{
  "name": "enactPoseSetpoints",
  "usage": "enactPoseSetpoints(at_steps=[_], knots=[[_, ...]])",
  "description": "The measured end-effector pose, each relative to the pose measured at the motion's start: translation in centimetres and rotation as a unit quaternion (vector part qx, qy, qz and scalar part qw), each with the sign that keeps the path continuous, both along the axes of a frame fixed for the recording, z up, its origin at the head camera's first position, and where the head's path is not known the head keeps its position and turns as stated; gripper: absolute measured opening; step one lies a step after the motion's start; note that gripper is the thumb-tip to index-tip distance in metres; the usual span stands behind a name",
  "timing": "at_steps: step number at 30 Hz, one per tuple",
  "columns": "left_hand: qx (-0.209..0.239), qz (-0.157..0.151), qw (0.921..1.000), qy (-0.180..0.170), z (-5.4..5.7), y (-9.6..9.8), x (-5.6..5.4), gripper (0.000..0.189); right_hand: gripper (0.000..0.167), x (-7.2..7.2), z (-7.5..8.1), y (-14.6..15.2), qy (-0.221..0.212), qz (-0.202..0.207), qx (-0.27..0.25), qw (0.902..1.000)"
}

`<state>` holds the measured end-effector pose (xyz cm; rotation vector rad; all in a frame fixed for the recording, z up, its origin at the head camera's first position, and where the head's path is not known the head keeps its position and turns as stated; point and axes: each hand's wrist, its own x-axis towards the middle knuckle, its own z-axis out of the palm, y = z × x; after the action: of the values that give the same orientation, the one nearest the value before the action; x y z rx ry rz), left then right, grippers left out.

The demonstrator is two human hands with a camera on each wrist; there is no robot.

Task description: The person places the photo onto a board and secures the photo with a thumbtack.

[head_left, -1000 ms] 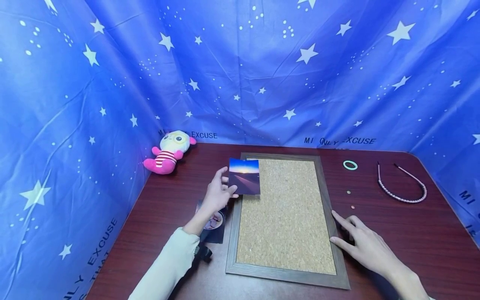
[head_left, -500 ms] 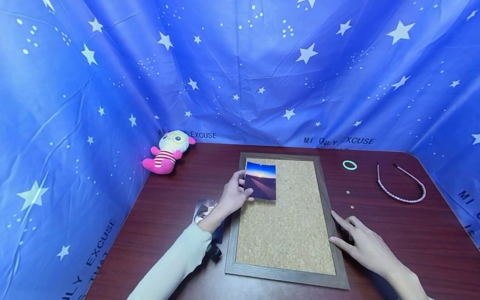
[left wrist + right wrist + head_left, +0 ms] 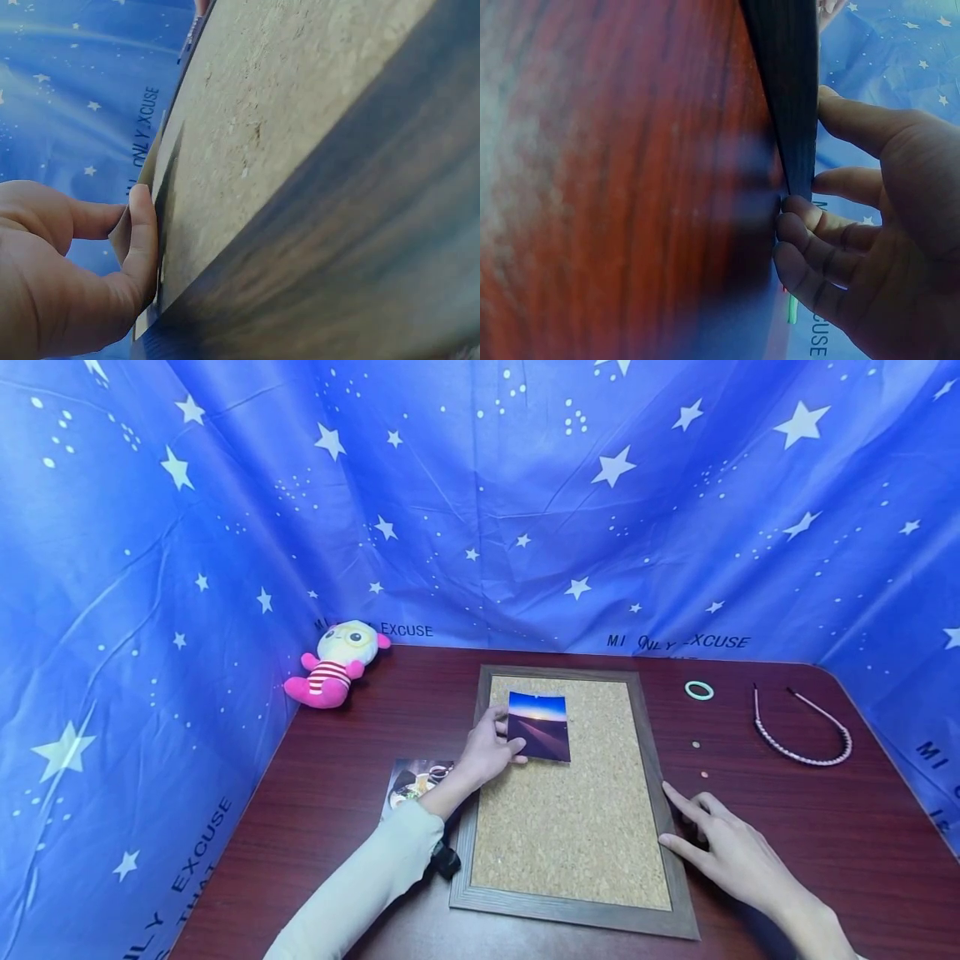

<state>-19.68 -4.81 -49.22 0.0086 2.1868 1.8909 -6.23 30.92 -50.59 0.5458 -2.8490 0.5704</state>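
A photo of a sunset over a dark road (image 3: pixel 538 727) is pinched at its left edge between the thumb and fingers of my left hand (image 3: pixel 487 752). It is over the upper part of a cork board (image 3: pixel 570 835) with a grey-brown wooden frame. In the left wrist view the photo (image 3: pixel 146 169) is tilted, close above the cork. My right hand (image 3: pixel 731 847) rests at the frame's right side, thumb and index finger touching its edge. The right wrist view shows its other fingers (image 3: pixel 810 281) beside the frame edge (image 3: pixel 799 112), low at the tabletop.
Partly under my left forearm lies a second photo (image 3: pixel 412 781) of food. Two small tacks or buttons (image 3: pixel 696 744), a mint ring (image 3: pixel 699 691) and a beaded headband (image 3: pixel 806 758) lie right of the board. A pink plush toy (image 3: pixel 330 668) sits at the back left.
My left hand has carried the sunset photo rightward and slightly nearer, from the frame's left edge onto the cork area. My right hand and the board have stayed in place.
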Motion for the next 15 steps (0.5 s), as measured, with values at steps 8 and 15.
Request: enactPoseSetpoints(at_steps=[8, 15], knots=[[-0.021, -0.009, 0.9997, -0.01, 0.03, 0.4, -0.24, 0.073, 0.073, -0.02, 0.06, -0.08, 0.007, 0.005, -0.002, 1.0], [-0.051, -0.018, 0.9985, 0.004, 0.29, 0.84, -0.21, 0.073, 0.073, 0.11, 0.04, -0.08, 0.007, 0.004, -0.001, 1.0]])
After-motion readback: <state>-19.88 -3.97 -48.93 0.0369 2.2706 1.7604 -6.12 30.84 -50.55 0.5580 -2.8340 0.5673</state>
